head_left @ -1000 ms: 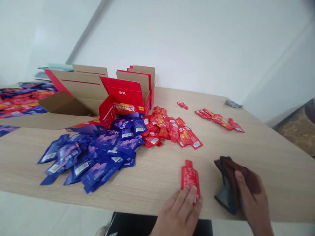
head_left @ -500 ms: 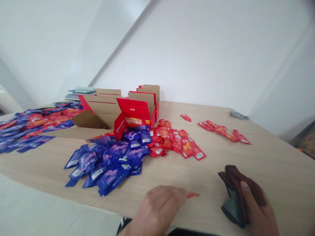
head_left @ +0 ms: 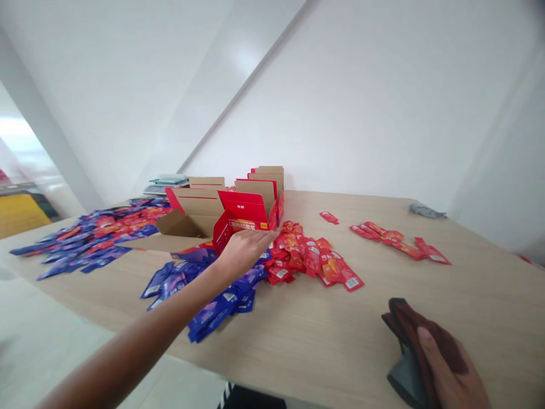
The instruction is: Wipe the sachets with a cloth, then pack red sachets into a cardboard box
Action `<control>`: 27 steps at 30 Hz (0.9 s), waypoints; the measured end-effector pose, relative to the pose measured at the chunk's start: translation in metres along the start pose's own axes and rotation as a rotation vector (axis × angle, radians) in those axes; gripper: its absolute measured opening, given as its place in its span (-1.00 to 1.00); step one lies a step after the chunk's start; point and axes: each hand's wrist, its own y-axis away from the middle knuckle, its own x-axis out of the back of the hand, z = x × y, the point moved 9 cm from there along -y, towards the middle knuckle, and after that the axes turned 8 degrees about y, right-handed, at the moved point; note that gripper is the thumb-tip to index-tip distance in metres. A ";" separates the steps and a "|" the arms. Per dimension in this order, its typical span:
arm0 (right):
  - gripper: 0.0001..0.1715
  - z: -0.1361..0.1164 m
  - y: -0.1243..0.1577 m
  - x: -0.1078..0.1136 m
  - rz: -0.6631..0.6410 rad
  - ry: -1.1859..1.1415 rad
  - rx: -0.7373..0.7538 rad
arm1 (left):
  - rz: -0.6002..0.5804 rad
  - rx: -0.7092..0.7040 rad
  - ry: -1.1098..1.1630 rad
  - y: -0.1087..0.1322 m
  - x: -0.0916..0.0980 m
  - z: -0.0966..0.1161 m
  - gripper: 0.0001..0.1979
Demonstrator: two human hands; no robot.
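My left hand (head_left: pixel 246 250) is stretched out over the blue sachets (head_left: pixel 238 289), in front of the printed red carton (head_left: pixel 242 205). Its fingers look extended towards the heap of red sachets (head_left: pixel 310 255), and nothing shows in them; the fingertips are partly hidden. At the lower right, my right hand (head_left: pixel 453 363) is closed around a folded dark red and grey cloth (head_left: pixel 415 341), with the thumb on top, just above the table.
An open carton (head_left: pixel 196 218) stands left of the red one, its flap facing me. Mixed sachets (head_left: pixel 102 233) cover the table's left end. Several red sachets (head_left: pixel 392 237) lie in a row at right, one (head_left: pixel 329 217) apart. A grey cloth (head_left: pixel 427 211) lies near the far edge.
My left hand has moved forward and up from the near edge to the sachet heaps. The small red piece that showed at its fingertips is no longer visible. My right hand keeps the cloth.
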 end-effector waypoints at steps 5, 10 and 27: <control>-0.23 -0.006 0.002 -0.002 -0.056 0.013 0.065 | -0.084 -0.001 -0.091 0.000 -0.039 -0.027 -0.73; -0.24 0.001 0.001 -0.001 -0.057 0.002 0.017 | -0.140 0.000 -0.141 0.016 -0.078 -0.041 -0.69; -0.18 -0.010 0.007 0.000 0.000 -0.004 0.022 | -0.109 -0.190 -0.051 -0.034 -0.094 0.020 -0.63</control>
